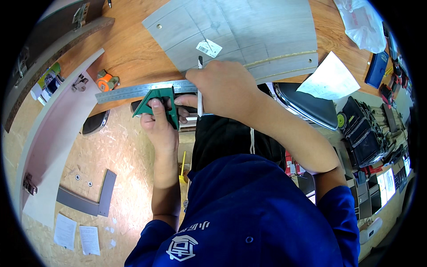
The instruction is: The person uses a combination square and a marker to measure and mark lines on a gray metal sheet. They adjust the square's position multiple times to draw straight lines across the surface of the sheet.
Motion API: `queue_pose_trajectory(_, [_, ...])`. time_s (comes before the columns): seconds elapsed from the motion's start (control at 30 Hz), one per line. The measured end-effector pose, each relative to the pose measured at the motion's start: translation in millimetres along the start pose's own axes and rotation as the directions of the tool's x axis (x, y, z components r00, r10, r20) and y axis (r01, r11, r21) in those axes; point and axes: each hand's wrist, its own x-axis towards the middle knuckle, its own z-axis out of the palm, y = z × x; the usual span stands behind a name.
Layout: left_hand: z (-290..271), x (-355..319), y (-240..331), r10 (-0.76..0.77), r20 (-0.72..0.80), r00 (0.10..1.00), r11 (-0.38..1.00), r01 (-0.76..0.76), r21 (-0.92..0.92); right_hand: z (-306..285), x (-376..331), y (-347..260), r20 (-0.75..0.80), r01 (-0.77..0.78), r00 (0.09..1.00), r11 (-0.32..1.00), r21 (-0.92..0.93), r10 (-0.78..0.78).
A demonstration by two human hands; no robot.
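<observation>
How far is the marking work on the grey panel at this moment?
Done: faint pencil lines already cross the grey panel, which lies on the wooden bench. In hand: the left hand presses the green head of the combination square at the bench edge, its steel ruler lying flat, while the right hand holds a white pencil with its tip at the panel's near edge. Left: whether more lines are needed cannot be told.

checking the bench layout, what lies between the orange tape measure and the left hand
In the head view, the steel ruler of the green-headed square spans the wooden bench between the orange tape measure and the left hand.
</observation>
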Motion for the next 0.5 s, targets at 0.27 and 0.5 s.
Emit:
queue_pose_trajectory(0.27, [2.4, -1.7, 1.9, -0.012, -0.011, 1.0, 1.0, 0.011, -0.027, -5.2, -0.9, 0.1, 0.029, -0.009, 1.0, 1.0, 0.01, 0.009])
queue_pose_trajectory(0.5, [5.2, 0.1, 1.8, 0.033, 0.029, 0.999, 0.999, -0.033, -0.012, -4.5, -3.0, 1.5, 0.01, -0.009, 1.0, 1.0, 0.026, 0.008])
